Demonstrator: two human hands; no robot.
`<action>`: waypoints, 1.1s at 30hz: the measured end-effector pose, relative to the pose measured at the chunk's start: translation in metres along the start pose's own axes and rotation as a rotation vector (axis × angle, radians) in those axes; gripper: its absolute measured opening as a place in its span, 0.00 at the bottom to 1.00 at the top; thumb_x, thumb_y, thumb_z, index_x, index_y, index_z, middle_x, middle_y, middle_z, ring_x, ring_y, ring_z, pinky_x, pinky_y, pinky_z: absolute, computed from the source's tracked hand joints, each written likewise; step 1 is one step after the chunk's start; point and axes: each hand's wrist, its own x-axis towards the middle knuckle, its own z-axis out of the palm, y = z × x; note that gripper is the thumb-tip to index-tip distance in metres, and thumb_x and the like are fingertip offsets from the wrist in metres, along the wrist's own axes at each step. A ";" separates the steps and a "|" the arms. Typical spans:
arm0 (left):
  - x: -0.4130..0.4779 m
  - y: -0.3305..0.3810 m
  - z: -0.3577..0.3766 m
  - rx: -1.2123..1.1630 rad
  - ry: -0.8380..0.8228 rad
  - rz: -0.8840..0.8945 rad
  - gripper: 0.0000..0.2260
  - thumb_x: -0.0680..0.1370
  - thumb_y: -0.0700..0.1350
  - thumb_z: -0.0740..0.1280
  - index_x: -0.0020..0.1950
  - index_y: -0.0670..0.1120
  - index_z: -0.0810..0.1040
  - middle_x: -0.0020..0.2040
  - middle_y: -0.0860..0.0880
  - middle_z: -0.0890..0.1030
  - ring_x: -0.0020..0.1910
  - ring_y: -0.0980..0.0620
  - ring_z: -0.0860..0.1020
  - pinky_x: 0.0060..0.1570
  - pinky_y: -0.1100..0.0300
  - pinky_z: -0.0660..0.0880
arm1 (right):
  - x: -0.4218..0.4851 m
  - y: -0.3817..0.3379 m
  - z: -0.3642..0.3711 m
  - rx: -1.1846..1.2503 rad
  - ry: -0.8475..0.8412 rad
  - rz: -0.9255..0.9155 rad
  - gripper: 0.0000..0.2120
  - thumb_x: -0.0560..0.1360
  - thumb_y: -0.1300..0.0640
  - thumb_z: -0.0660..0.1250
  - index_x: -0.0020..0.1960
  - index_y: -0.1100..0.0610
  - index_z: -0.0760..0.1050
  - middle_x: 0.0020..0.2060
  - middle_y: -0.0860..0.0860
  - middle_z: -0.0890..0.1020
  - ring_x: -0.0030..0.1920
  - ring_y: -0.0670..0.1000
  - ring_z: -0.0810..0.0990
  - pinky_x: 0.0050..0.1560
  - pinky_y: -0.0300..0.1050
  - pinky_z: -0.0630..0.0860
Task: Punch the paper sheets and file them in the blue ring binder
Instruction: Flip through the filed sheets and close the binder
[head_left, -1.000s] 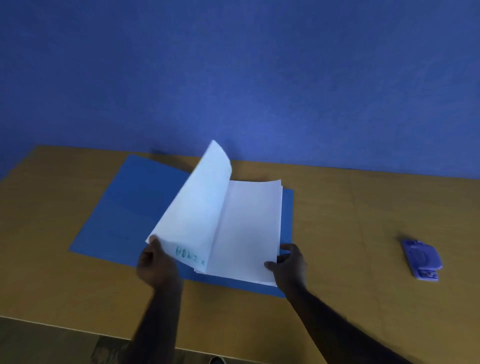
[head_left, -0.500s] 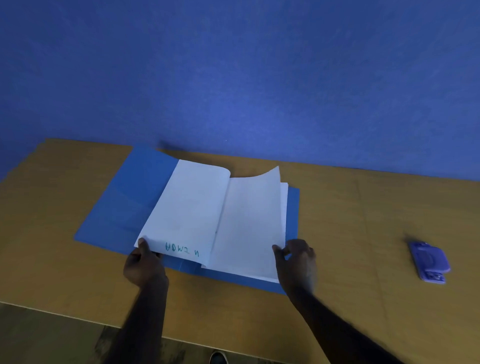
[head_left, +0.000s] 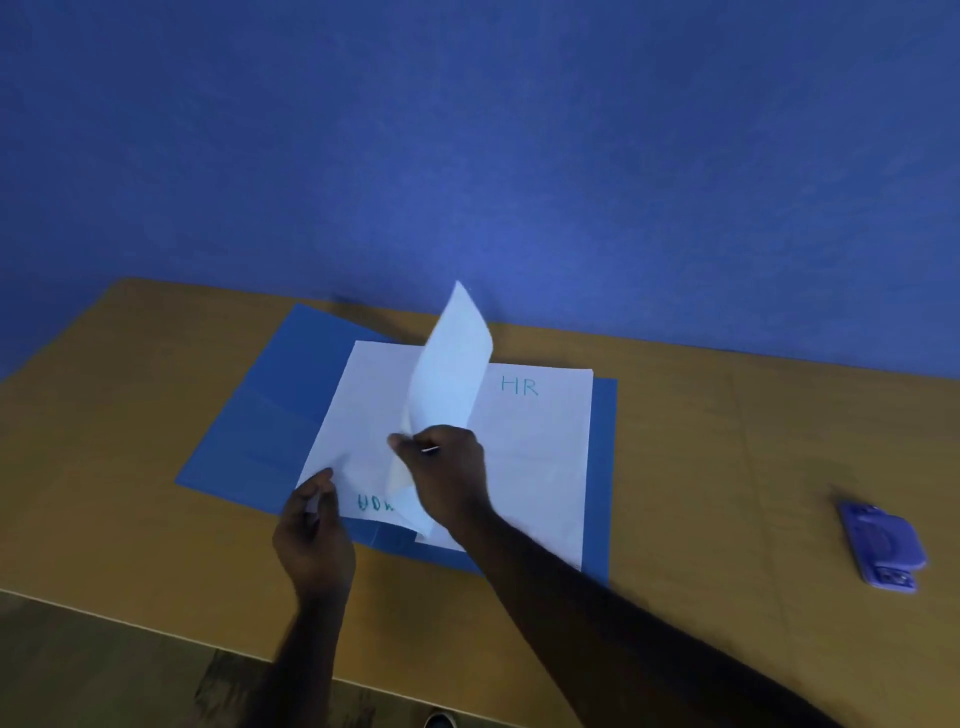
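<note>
The blue ring binder (head_left: 270, 415) lies open on the wooden table (head_left: 701, 467). White paper sheets lie in it. The left sheet (head_left: 358, 415) carries teal writing near its front edge. The right stack (head_left: 540, 457) shows "HR" at the top. My right hand (head_left: 447, 473) grips one sheet (head_left: 452, 374) that stands curled upright over the middle of the binder. My left hand (head_left: 311, 540) pinches the front left corner of the left sheet. The binder's rings are hidden by paper.
A purple hole punch (head_left: 883, 545) lies on the table at the far right, well apart from the binder. A blue wall (head_left: 467, 156) runs behind the table. The table's front edge (head_left: 156, 626) passes under my forearms, with floor below.
My right hand has lifted a sheet off the right stack and swung it leftward to upright, uncovering the "HR" page. My left hand stays at the left sheet's front corner.
</note>
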 end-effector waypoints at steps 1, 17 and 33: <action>-0.004 -0.001 -0.002 0.018 -0.066 0.024 0.08 0.77 0.48 0.66 0.53 0.51 0.83 0.49 0.59 0.84 0.53 0.56 0.81 0.57 0.56 0.76 | 0.003 -0.004 0.008 0.017 -0.033 0.007 0.18 0.73 0.47 0.71 0.32 0.60 0.77 0.25 0.51 0.77 0.29 0.46 0.73 0.33 0.38 0.67; -0.001 -0.004 0.004 0.273 0.117 -0.054 0.19 0.77 0.45 0.69 0.31 0.35 0.72 0.29 0.41 0.75 0.27 0.56 0.71 0.33 0.60 0.70 | -0.009 0.118 -0.056 -0.329 0.421 0.496 0.30 0.69 0.43 0.73 0.66 0.54 0.69 0.63 0.56 0.72 0.63 0.58 0.71 0.63 0.54 0.69; 0.022 -0.007 -0.005 0.381 0.180 -0.149 0.17 0.77 0.48 0.68 0.36 0.35 0.75 0.34 0.41 0.79 0.34 0.44 0.76 0.41 0.47 0.77 | -0.023 0.148 -0.067 -0.559 0.398 0.655 0.25 0.64 0.41 0.77 0.58 0.50 0.79 0.58 0.55 0.68 0.58 0.58 0.68 0.56 0.52 0.66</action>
